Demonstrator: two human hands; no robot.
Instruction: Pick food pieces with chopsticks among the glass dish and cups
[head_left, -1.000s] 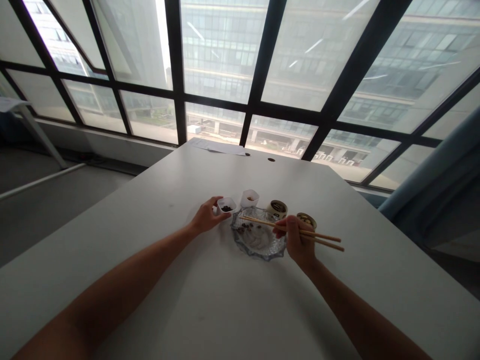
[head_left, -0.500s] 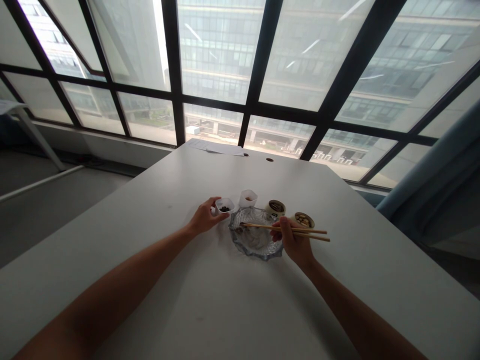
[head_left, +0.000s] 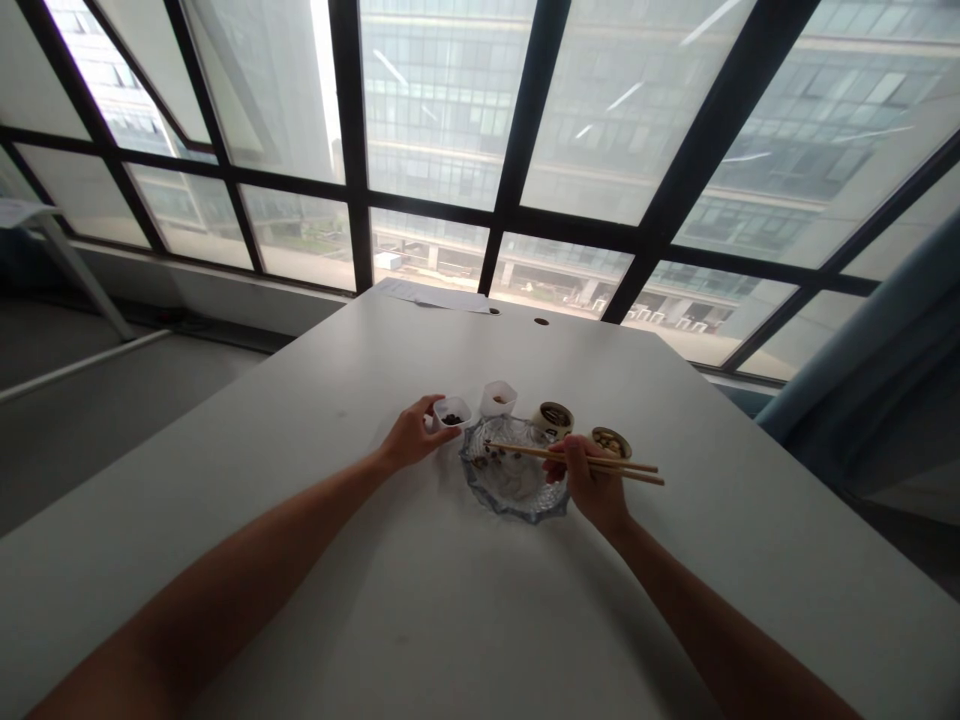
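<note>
My left hand (head_left: 415, 432) grips a small white cup (head_left: 452, 411) with dark bits in its bottom, thumb on the near side and fingers on the far side. In my right hand (head_left: 589, 478) is a pair of wooden chopsticks (head_left: 536, 452), held level over a clear glass dish (head_left: 517, 507) with a scalloped rim. Their tips are at the dish's left side, among a few small dark pieces (head_left: 491, 455). Whether the tips pinch a piece is too small to tell. A second white cup (head_left: 498, 399), with a little brown content, stands just behind the dish.
Two round containers, one (head_left: 553, 417) behind the dish and one (head_left: 611, 441) beyond my right hand, hold brownish pieces. Paper sheets (head_left: 450, 299) lie at the far edge of the white table (head_left: 315, 560), by the windows. A blue-grey curtain (head_left: 870, 350) hangs at right.
The chopstick tips have risen slightly within the dish's left side, and dark pieces there show more plainly. My left hand keeps its hold on the cup. The whole view has shifted very slightly.
</note>
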